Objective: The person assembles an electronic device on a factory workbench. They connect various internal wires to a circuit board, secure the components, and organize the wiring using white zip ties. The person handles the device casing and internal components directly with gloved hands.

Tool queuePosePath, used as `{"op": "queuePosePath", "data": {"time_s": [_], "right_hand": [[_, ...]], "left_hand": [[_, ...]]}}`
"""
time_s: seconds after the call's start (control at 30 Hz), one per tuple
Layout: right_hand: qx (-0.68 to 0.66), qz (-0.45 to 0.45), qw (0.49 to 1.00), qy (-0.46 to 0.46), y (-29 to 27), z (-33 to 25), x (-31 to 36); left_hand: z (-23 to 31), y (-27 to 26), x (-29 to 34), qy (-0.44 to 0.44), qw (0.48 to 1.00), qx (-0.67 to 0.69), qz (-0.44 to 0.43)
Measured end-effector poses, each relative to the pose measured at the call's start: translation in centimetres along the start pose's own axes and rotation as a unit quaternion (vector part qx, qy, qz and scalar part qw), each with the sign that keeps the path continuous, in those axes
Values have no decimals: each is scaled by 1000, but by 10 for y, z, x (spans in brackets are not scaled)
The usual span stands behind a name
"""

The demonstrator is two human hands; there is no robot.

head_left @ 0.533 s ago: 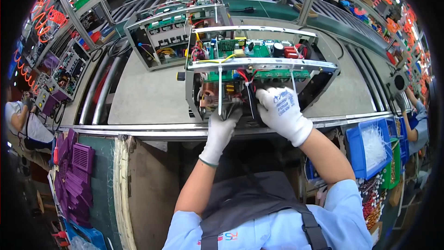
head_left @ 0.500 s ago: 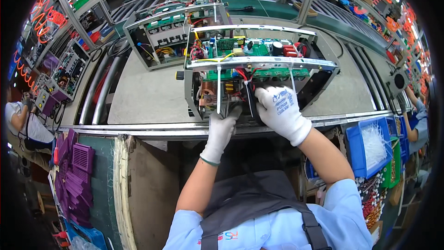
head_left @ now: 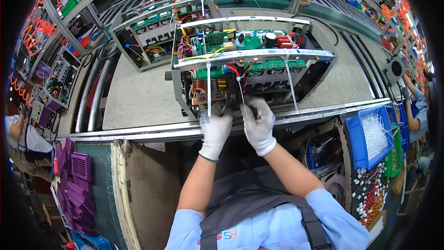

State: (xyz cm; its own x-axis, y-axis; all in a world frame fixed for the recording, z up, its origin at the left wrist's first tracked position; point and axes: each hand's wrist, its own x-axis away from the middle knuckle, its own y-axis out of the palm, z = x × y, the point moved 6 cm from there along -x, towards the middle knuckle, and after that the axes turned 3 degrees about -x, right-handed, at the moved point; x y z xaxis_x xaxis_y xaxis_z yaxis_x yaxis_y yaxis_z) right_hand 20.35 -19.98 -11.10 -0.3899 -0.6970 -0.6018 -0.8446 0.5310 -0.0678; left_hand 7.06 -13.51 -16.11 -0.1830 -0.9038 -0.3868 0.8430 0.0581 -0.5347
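Note:
An open metal-framed electronic unit stands before me, with green circuit boards, a copper coil and bundled wires inside. White cable ties hang from its front rail. Around red and black wires at the middle sits another white cable tie, whose tail runs down to my right hand. Those gloved fingers are closed at the tail and slightly blurred. Close beside it, my left hand, also gloved, has its fingers curled at the dark cables under the unit's front; what they grip is hidden.
A second open unit stands behind to the left. At right, a blue bin holds white cable ties beside a green bin. Purple plastic parts are piled at left. Steel rollers flank the work board. People work at both sides.
My right hand has moved left and down, from the black cable toward my left hand. The middle tie's tail now hangs straight in front of the unit. The view has shifted slightly.

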Motion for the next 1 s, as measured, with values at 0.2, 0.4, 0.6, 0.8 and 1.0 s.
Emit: {"op": "queuePosePath", "data": {"time_s": [0.2, 0.4, 0.6, 0.8, 1.0], "right_hand": [[-66, -13, 995, 73, 3, 18, -1], [-63, -125, 985, 104, -10, -4, -17], [-208, -182, 933, 231, -12, 8, -27], [-237, -198, 903, 298, -18, 10, -34], [-267, -200, 894, 300, -16, 15, -34]], "left_hand": [[24, -36, 10, 33, 999, 36, -9], [58, -38, 21, -134, 975, 173, -45], [58, -29, 9, -195, 928, 293, -128], [67, -37, -1, -133, 981, 118, -77], [60, -37, -6, -64, 992, 66, -89]]}}
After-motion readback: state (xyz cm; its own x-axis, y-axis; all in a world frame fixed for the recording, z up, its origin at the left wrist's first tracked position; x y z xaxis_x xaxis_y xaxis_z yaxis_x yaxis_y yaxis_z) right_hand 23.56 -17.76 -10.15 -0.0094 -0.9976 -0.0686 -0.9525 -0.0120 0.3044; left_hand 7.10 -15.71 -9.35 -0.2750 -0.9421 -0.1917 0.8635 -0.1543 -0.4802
